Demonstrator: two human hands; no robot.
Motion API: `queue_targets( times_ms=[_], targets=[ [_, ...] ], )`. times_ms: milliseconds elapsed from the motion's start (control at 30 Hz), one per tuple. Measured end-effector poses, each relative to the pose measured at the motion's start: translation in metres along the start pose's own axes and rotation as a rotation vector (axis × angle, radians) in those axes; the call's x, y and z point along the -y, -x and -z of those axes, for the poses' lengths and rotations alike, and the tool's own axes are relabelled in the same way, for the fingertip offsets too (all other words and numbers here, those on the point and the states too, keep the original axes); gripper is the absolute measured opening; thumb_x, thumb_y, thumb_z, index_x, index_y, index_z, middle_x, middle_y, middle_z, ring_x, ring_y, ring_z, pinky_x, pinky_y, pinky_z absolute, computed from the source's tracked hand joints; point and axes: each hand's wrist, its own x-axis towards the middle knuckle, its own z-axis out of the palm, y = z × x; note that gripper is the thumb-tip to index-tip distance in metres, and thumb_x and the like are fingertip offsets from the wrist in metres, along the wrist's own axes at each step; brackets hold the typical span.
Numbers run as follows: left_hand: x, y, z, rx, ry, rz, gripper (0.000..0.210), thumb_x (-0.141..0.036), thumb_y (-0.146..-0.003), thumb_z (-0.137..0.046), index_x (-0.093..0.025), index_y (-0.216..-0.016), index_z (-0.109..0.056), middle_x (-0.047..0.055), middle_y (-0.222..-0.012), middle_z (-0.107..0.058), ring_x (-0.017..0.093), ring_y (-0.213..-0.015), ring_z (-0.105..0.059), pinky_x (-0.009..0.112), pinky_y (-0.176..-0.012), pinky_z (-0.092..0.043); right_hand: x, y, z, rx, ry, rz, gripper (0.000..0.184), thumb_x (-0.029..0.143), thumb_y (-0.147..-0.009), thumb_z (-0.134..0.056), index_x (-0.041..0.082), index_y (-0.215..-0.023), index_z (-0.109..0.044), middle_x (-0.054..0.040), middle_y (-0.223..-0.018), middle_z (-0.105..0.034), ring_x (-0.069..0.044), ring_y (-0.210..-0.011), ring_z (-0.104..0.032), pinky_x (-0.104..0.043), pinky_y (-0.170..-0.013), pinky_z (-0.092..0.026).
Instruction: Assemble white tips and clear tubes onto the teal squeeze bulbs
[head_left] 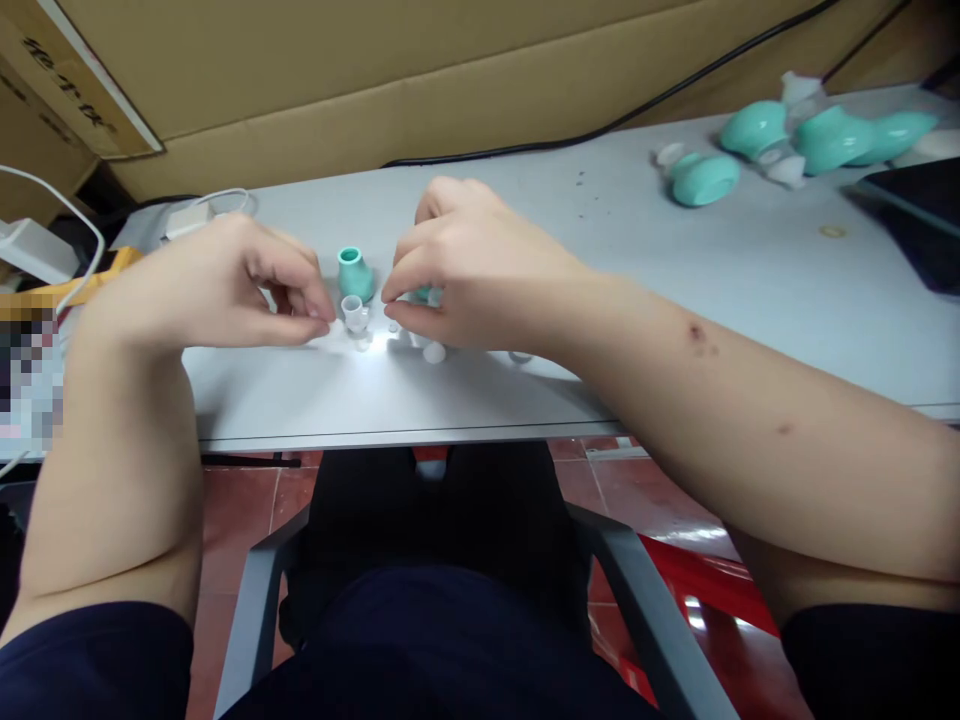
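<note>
My left hand (277, 285) is closed in a pinch left of a small clear plastic cup-shaped part (355, 314); a whitish bit shows at its fingertips, too small to name. Thumb and forefinger of my right hand (442, 265) are pinched together right of that part, and what they hold, if anything, is hidden. Between the hands, a teal open-necked bulb (355, 278) stands upright behind the clear part. Beneath my right fingertips lies a tiny pale piece (393, 326). Closer to me sits a small white domed piece (434, 353). Another teal item is mostly covered by my right hand.
Several teal bulbs with clear fittings (705, 180) lie at the back right, beside a dark flat device (911, 215). A yellowish ring (832, 232) rests nearby. Cardboard (337, 70) and a black cable (525, 150) line the back. White adapters (37, 250) stand left.
</note>
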Motion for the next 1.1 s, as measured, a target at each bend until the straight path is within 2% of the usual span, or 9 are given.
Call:
queue_targets(
  times_ms=[133,233,400,533,633,800,933,1033,1100],
  targets=[
    [0.010,-0.001,-0.003,0.181,0.034,0.097,0.003,-0.032,-0.092,-0.090,-0.030,-0.093,-0.093,-0.002,-0.084,-0.083,0.013,-0.059,-0.070,0.020,-0.054,-0.053,0.016,-0.004,0.002,0.165,0.101,-0.071,0.025,0.022,-0.096,-0.066,0.020,-0.073,-0.073,-0.0157,-0.082,-0.072,-0.040,-0.121,-0.054,-0.058,-0.107,-0.038],
    [0.010,0.001,-0.003,0.212,0.033,0.148,0.008,-0.036,-0.094,-0.093,-0.030,-0.099,-0.094,-0.003,-0.091,-0.085,0.012,-0.064,-0.074,0.016,-0.058,-0.056,0.025,-0.010,-0.001,0.245,0.130,-0.131,0.033,0.017,-0.088,-0.077,0.018,-0.061,-0.058,-0.0168,-0.075,-0.066,-0.042,-0.122,-0.053,-0.061,-0.110,-0.037],
    [0.001,0.005,-0.002,0.051,0.052,0.129,0.028,-0.054,-0.093,-0.096,-0.026,-0.097,-0.091,0.001,-0.088,-0.084,0.015,-0.065,-0.077,0.016,-0.058,-0.061,0.021,-0.017,-0.015,0.212,0.060,-0.167,0.051,0.010,-0.073,-0.089,0.018,-0.053,-0.042,-0.0154,-0.063,-0.056,-0.040,-0.116,-0.050,-0.062,-0.113,-0.037],
    [0.008,0.004,-0.011,-0.144,0.009,0.017,0.033,-0.058,-0.092,-0.093,-0.025,-0.098,-0.091,0.003,-0.077,-0.080,0.016,-0.052,-0.069,0.023,-0.046,-0.055,0.019,-0.018,-0.016,0.200,0.102,-0.159,0.042,0.002,-0.073,-0.079,0.017,-0.053,-0.044,-0.0145,-0.069,-0.064,-0.041,-0.117,-0.053,-0.065,-0.112,-0.040],
    [0.016,0.000,-0.017,-0.157,-0.058,0.078,0.028,-0.051,-0.086,-0.098,-0.026,-0.100,-0.093,0.003,-0.079,-0.080,0.015,-0.053,-0.067,0.026,-0.049,-0.051,0.025,-0.019,-0.009,0.260,0.124,-0.234,0.034,0.001,-0.075,-0.075,0.016,-0.055,-0.052,-0.0136,-0.079,-0.072,-0.041,-0.119,-0.056,-0.066,-0.113,-0.041],
    [0.023,-0.005,-0.021,-0.108,-0.039,0.063,0.021,-0.050,-0.090,-0.093,-0.030,-0.097,-0.091,-0.001,-0.071,-0.078,0.014,-0.049,-0.061,0.029,-0.049,-0.039,0.029,-0.014,0.005,0.100,0.030,-0.181,0.018,0.010,-0.091,-0.072,0.018,-0.075,-0.068,-0.0132,-0.086,-0.075,-0.042,-0.129,-0.059,-0.066,-0.116,-0.040],
    [0.019,-0.007,-0.024,-0.113,-0.010,0.104,0.015,-0.038,-0.085,-0.095,-0.026,-0.088,-0.086,-0.002,-0.067,-0.075,0.014,-0.051,-0.060,0.029,-0.053,-0.040,0.024,-0.010,0.008,-0.003,-0.076,-0.249,0.015,0.012,-0.091,-0.072,0.021,-0.079,-0.071,-0.0081,-0.086,-0.075,-0.035,-0.121,-0.065,-0.060,-0.122,-0.040],
    [0.012,-0.007,-0.028,-0.224,0.094,0.074,0.013,-0.032,-0.086,-0.097,-0.024,-0.088,-0.087,-0.001,-0.067,-0.074,0.014,-0.048,-0.059,0.029,-0.047,-0.042,0.017,-0.006,0.006,-0.107,-0.289,-0.233,0.010,0.015,-0.087,-0.072,0.023,-0.079,-0.072,-0.0032,-0.090,-0.080,-0.027,-0.102,-0.069,-0.054,-0.120,-0.045],
    [0.011,-0.007,-0.032,-0.377,0.171,0.050,0.017,-0.036,-0.089,-0.099,-0.023,-0.093,-0.089,0.002,-0.074,-0.078,0.016,-0.055,-0.067,0.029,-0.050,-0.051,0.012,-0.002,0.005,-0.203,-0.443,-0.175,0.008,0.024,-0.089,-0.072,0.024,-0.087,-0.080,-0.0040,-0.095,-0.082,-0.025,-0.093,-0.070,-0.049,-0.105,-0.053]
  ],
)
